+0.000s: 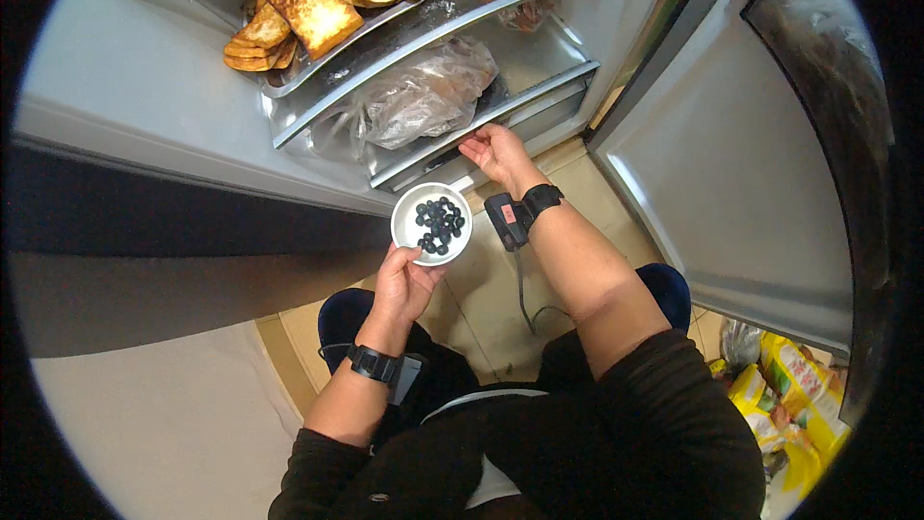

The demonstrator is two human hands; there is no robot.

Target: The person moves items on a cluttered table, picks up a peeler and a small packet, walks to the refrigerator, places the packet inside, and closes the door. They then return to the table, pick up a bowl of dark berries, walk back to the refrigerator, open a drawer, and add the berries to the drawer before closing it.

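Observation:
My left hand (406,285) holds a small white bowl (396,231) by its near rim, thumb over the edge. Several dark blueberries (442,220) lie loose in the bowl. My right hand (499,153) is at the silver-trimmed front (538,95) of the lowest refrigerator drawer, palm turned up. Its fingertips reach the drawer's front, but whether they grip it is unclear. Just above that trim, a knotted clear plastic bag (429,90) lies in a clear compartment; its contents are blurred.
A tray (317,76) of fried tofu-like slabs (314,3) stands on the upper level. The refrigerator door (729,137) hangs open at the right. Yellow packages (801,390) lie on the floor beyond it. A cable (521,289) runs from a black device (507,220) at my right wrist.

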